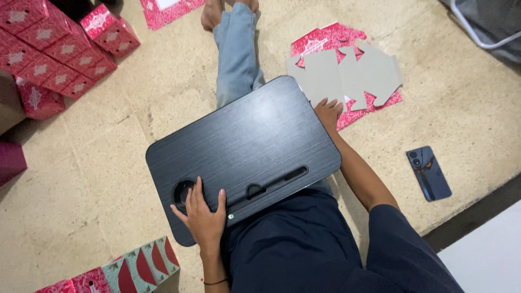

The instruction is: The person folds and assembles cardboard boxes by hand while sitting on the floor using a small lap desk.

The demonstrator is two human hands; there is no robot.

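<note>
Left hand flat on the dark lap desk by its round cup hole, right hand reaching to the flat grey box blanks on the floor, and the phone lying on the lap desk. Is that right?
Not quite. In the head view the phone lies on the floor, apart from the lap desk. The rest holds: the left hand rests flat by the cup hole, and the right hand reaches to the box blanks.

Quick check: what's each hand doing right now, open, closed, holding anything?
Left hand: open, flat on the black lap desk, holding nothing.
Right hand: open, fingers touching the grey flat cardboard cutouts, nothing gripped.
</note>
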